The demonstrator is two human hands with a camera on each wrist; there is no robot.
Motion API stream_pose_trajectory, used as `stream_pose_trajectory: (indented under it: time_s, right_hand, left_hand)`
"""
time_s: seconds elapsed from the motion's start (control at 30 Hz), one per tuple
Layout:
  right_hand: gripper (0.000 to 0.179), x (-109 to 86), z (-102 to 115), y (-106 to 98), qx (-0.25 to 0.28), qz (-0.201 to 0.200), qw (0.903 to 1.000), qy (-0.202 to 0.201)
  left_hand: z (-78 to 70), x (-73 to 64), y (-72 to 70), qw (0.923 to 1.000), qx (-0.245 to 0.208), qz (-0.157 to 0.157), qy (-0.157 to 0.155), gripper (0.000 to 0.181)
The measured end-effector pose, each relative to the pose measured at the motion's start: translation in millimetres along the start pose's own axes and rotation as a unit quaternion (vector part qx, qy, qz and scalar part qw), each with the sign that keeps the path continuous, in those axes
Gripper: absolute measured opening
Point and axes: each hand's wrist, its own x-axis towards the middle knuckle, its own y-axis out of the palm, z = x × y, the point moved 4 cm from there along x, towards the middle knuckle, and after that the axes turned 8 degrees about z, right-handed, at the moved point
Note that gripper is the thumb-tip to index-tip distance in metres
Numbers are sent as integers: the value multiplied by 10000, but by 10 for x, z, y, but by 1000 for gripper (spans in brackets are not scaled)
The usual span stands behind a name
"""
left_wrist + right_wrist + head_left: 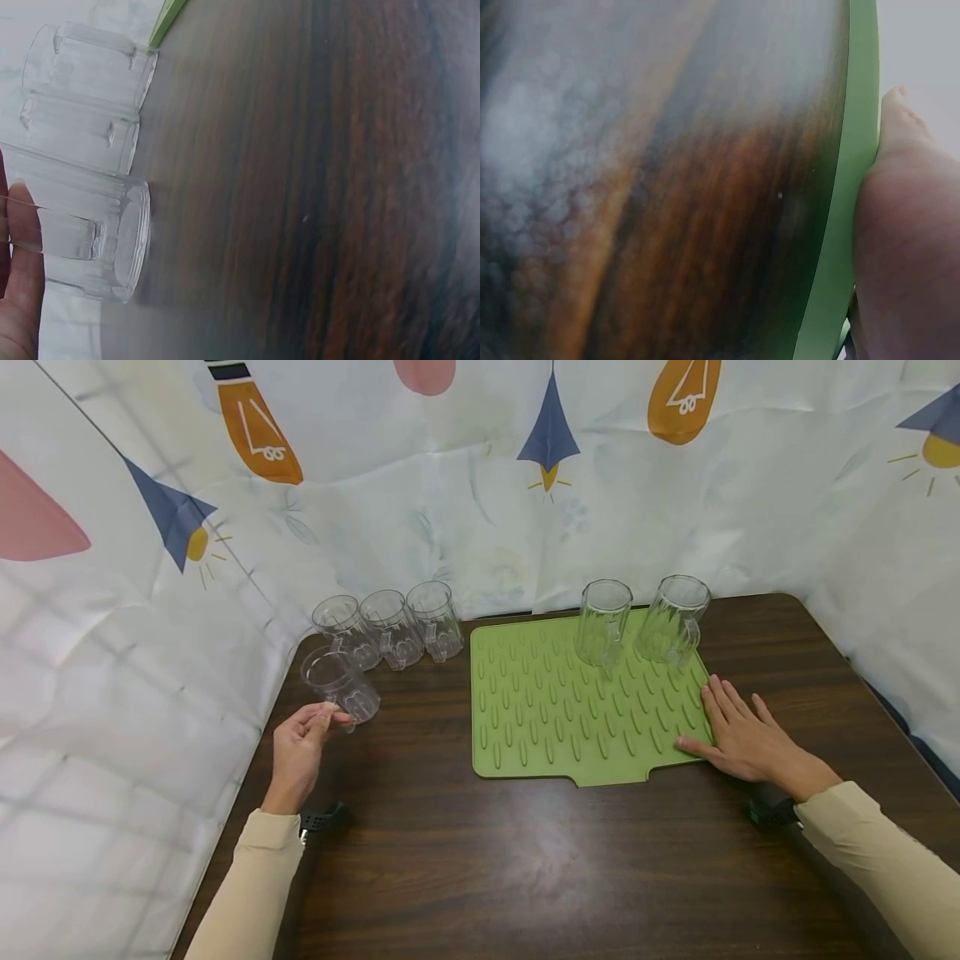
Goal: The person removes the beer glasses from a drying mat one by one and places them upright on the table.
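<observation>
My left hand (300, 743) pinches the handle of a clear glass mug (345, 687) at the table's left side. In the left wrist view its fingers (26, 255) curl at the handle of that mug (112, 240), whose base is toward the table. Three more clear mugs, the nearest one (392, 631) in the middle, stand in a row just behind it. With fingers spread, my right hand (742, 735) rests at the right edge of a green drying mat (525, 710). Two glass mugs stand on the mat's back right part, one (602, 627) left of the other (671, 627).
The dark wooden table (480, 860) extends in front of the mat. A white printed curtain (465, 510) hangs close behind the mugs and along the left side. The mat has raised ridges and a tab at its front edge.
</observation>
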Motion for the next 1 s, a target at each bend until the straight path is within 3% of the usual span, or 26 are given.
stream_pose_trajectory:
  time_s: [0.43,0.77,1.0]
  right_hand:
    - [109,-4,0,7,-22,-10,10000,-2]
    - [109,-4,9,1,-25,-58,10000,-20]
    - [108,-6,12,2,-5,-72,10000,-45]
  left_hand:
    - [-26,37,-54,9999,-93,-105,-86,22]
    - [-60,37,-104,9976,-640,-233,-154,23]
    - [-74,21,-132,9992,-204,-196,-286,34]
